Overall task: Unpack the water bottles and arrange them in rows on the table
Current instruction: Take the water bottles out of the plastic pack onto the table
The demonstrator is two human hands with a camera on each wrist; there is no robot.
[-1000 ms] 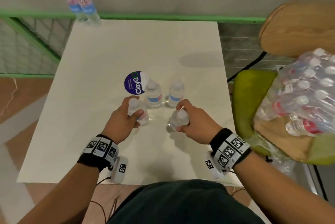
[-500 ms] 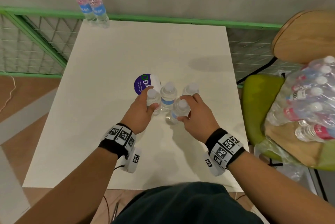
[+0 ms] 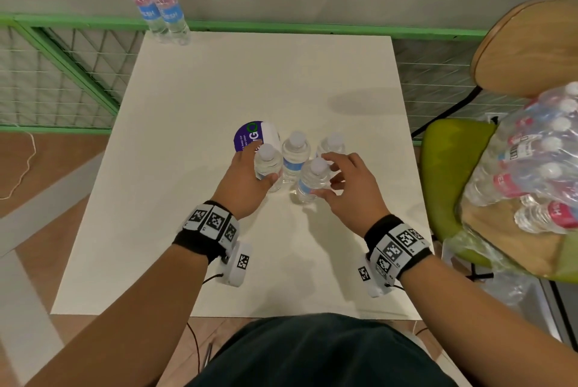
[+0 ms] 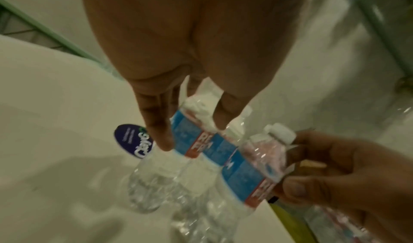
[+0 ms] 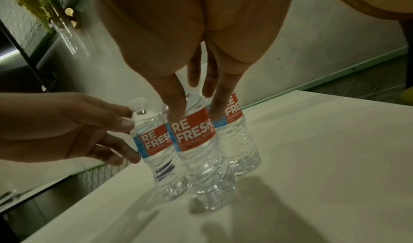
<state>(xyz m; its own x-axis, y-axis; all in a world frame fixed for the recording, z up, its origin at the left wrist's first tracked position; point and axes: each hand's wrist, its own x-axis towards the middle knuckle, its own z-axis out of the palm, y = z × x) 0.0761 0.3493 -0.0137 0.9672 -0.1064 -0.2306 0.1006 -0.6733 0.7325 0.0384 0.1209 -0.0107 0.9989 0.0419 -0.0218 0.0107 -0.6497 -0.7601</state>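
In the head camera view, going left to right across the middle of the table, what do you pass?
Purple round sticker → left hand → bottle it holds → right hand → green chair seat → wrapped pack of bottles.

Four clear water bottles (image 3: 295, 156) stand upright, clustered mid-tabletop (image 3: 187, 199). Two more bottles (image 3: 159, 9) stand at its far-left corner. The wrapped pack (image 3: 538, 161) lies right.

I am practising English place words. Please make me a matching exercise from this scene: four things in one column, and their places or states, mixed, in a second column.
1. pair of bottles
2. wrapped pack
3. purple sticker
4. left hand

A. on the green chair
B. grips a bottle
C. far left corner of the table
D. flat near the table's middle

Pairs: 1-C, 2-A, 3-D, 4-B
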